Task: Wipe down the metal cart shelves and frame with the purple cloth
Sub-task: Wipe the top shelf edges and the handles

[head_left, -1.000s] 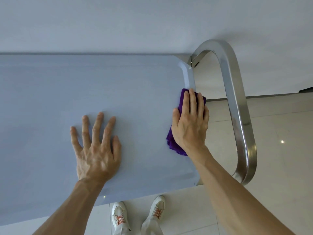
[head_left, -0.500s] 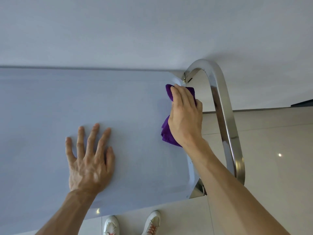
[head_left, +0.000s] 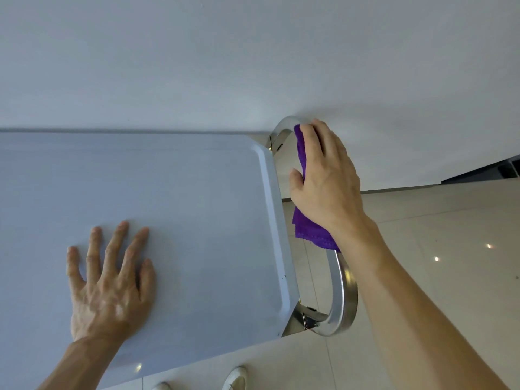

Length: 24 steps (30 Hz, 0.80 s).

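Observation:
The metal cart's top shelf (head_left: 197,209) fills the left and middle of the view, matte grey with a raised rim. A curved shiny handle bar (head_left: 342,291) loops off its right end. My right hand (head_left: 327,181) grips the purple cloth (head_left: 308,229) around the far part of that handle bar, fingers curled over it near the wall. A cloth corner hangs below my wrist. My left hand (head_left: 108,282) rests flat on the shelf with fingers spread, holding nothing.
A plain white wall (head_left: 253,57) stands right behind the cart. Glossy beige floor tiles (head_left: 450,249) lie to the right. The toes of my white shoes (head_left: 235,378) show below the shelf's near edge. A dark strip (head_left: 489,170) runs along the wall's base at far right.
My right hand moved with the cloth off the shelf's far right corner onto the handle bar and wrapped around it. My left hand stayed flat on the shelf.

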### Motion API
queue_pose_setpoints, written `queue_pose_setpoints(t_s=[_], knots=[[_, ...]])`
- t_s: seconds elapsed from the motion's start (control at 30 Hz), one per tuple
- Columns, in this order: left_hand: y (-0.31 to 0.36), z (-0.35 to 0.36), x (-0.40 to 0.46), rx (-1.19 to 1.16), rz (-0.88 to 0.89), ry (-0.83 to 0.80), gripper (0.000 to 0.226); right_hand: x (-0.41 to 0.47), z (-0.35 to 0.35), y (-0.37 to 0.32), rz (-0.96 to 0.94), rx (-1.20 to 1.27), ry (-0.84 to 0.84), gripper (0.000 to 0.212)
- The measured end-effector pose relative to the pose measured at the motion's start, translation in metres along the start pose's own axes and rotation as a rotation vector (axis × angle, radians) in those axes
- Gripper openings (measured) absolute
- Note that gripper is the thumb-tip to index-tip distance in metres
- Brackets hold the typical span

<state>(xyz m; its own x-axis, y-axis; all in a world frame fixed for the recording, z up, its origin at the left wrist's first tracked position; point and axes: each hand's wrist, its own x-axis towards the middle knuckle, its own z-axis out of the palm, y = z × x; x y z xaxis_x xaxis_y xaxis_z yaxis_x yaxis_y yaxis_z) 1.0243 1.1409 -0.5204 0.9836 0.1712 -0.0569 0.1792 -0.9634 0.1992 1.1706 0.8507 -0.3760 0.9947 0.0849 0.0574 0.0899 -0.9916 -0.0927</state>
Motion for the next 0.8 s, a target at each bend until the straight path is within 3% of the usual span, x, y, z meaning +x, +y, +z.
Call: queue_pose_setpoints(t_s=[0.1, 0.3, 0.47, 0.8], knots=[[-0.001, 0.002, 0.0, 0.007, 0.005, 0.023, 0.058, 0.029, 0.004, 0.0, -0.006, 0.029, 0.015, 0.055], [-0.004, 0.006, 0.0, 0.026, 0.059, 0.114, 0.057, 0.091, 0.006, -0.005, 0.019, -0.012, -0.144, 0.032], [-0.005, 0.007, 0.0, 0.032, 0.072, 0.12, 0.056, 0.107, 0.01, -0.006, 0.05, -0.011, -0.204, 0.032], [-0.002, 0.003, -0.003, -0.006, 0.043, 0.048, 0.056, 0.019, 0.006, 0.0, -0.053, 0.018, 0.112, 0.042]])
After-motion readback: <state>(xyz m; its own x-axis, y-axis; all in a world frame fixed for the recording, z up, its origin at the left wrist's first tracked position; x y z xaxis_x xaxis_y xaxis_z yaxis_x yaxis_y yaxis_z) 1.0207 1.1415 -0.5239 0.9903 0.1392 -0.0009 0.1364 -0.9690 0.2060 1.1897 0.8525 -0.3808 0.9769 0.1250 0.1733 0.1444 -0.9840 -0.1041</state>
